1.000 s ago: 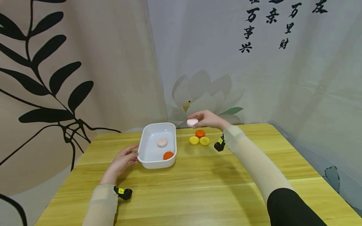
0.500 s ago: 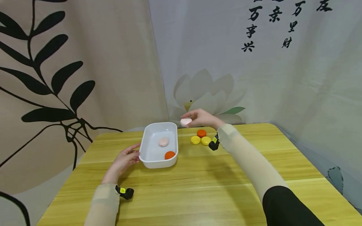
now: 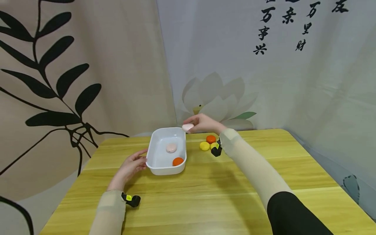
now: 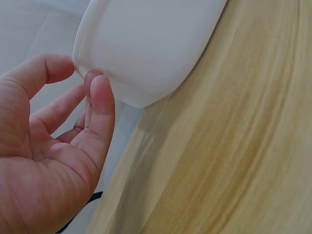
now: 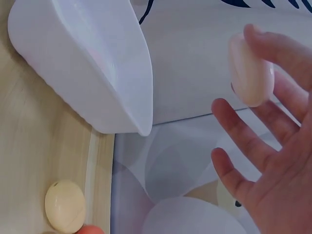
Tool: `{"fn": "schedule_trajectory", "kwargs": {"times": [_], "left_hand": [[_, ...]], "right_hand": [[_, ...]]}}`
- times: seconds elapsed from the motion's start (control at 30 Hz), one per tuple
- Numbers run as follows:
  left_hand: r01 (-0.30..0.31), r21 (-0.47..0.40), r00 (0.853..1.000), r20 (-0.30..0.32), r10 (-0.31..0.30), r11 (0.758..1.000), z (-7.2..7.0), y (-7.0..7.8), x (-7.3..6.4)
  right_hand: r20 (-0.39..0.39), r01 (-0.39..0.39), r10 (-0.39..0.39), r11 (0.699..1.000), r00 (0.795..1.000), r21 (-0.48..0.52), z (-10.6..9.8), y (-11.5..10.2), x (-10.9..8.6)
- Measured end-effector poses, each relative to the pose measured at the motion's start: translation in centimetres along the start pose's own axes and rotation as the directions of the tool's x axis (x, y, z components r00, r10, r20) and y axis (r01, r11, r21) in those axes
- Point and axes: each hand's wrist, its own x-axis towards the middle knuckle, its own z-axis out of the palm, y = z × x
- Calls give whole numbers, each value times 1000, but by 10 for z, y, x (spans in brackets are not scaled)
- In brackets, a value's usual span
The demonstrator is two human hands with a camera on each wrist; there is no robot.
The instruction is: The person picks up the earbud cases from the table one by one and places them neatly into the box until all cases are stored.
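My right hand pinches a smooth, rounded pale pink disc between thumb and fingers, above the table just beyond the right far corner of a white tray. In the right wrist view the same disc is seen nearly edge-on, while two fingers stay spread away from it. Inside the tray lie another pale pink disc and an orange disc. On the tray's left side, my left hand touches the outer wall near the rim with loosely bent fingertips, also visible in the left wrist view.
Right of the tray, an orange disc sits behind a yellow disc and a second yellow disc, partly hidden by the right wrist camera. The wooden table meets a printed curtain behind.
My right hand has carried the pink disc leftward, from above the loose discs to beside the tray's far corner. The left hand stays at the tray; the view has shifted slightly.
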Motion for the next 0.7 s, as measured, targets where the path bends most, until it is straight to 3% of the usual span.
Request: {"fn": "schedule_trajectory", "kwargs": {"times": [0.27,0.7], "left_hand": [[8,-3,1000,-10,-8,1000,0,-1,0],[23,-10,999,-22,-23,1000,1,1,-1]], "right_hand": [[-12,-1,1,1000,1000,9,11,-5,8],[14,-2,3,998,1000,-70,35,-14,26]]}}
